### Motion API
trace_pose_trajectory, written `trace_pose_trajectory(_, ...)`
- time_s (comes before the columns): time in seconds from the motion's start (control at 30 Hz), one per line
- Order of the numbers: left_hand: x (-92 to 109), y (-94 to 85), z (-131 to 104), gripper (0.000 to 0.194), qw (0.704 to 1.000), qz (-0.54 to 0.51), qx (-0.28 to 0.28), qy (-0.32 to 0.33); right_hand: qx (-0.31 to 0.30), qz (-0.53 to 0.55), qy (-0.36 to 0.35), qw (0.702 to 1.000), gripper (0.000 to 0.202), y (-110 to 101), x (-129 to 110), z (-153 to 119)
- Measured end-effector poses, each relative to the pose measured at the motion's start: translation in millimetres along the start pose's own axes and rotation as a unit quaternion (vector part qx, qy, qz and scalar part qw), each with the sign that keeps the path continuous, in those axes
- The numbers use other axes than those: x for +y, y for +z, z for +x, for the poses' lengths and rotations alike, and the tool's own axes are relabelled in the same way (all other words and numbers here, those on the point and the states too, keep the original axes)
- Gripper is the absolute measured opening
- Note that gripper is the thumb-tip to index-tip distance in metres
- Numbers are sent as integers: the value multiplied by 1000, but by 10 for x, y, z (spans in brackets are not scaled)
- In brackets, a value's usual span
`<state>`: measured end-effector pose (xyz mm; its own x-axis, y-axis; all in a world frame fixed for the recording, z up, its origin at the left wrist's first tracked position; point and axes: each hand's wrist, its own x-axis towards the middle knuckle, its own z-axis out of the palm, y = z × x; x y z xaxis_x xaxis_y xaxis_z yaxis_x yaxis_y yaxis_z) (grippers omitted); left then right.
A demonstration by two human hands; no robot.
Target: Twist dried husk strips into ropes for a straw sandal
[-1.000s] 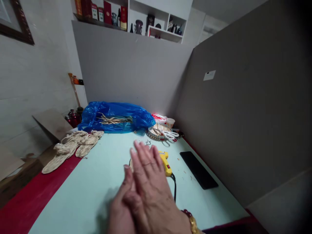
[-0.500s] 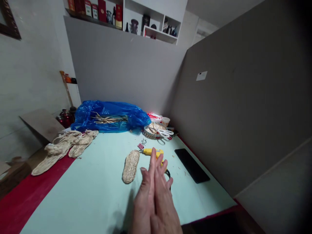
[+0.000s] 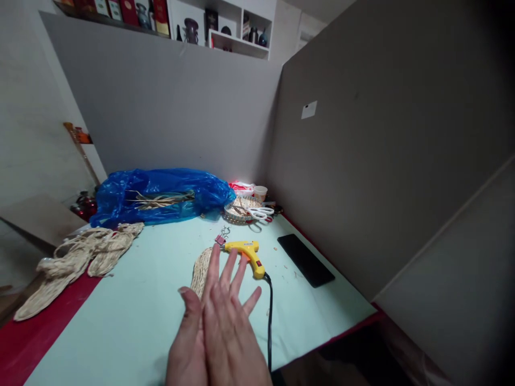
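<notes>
My left hand [image 3: 188, 335] is raised over the near part of the table, palm up, with its fingers spread and thumb apart. My right hand [image 3: 231, 335] lies across the left palm, fingers stretched out flat; neither holds anything. Just beyond the fingertips, a yellow glue gun [image 3: 256, 262] rests on its side, its black cord running toward me. A woven straw shoe sole [image 3: 200, 268] is partly covered by my left fingers. By the gun's nozzle sits a small pink binder clip [image 3: 220, 239].
Woven straw sandals [image 3: 72, 260] lie at the left edge. A blue plastic bag [image 3: 201, 185] with straw strands is at the back. White-handled scissors [image 3: 261, 213] rest on a round basket [image 3: 237, 217] near a paper cup [image 3: 260, 192]. A black flat slab [image 3: 306, 260] lies right, beside a grey partition [image 3: 362, 161].
My hands have shifted left in view, and the left fingers have spread while the right hand lies across its palm. The view has turned right, showing more of the glue gun and cord.
</notes>
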<state>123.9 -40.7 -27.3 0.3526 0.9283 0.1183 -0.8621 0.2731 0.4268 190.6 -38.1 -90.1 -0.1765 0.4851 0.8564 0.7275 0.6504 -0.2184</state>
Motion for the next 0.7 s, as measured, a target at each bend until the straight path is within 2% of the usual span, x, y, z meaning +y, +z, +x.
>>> trace_pose_trajectory(0.1, 62, 101, 5, 59, 996, -11, 76, 52, 10, 40, -28, 999, 58, 64, -62, -125)
trace_pose_trajectory(0.23, 115, 225, -9, 58, 994, 8, 99, 51, 18, 111, 18, 994, 47, -180, -42, 67)
trace_pose_trajectory(0.37, 147, 212, -48, 60, 999, 12, 50, 15, 46, 191, 91, 976, 34, -388, -9, 323)
trace_pose_trajectory(0.5, 183, 160, -65, 68, 1000, 9, -13, 12, 49, 264, 111, 957, 38, -374, -6, 413)
trace_pose_trajectory(0.6, 224, 137, -67, 73, 999, -2, -47, 18, 43, 267, 111, 956, 44, -348, -2, 458)
trace_pose_trajectory(0.7, 259, 103, -79, 74, 997, -7, -79, -10, 29, 270, 114, 956, 44, -362, 11, 510)
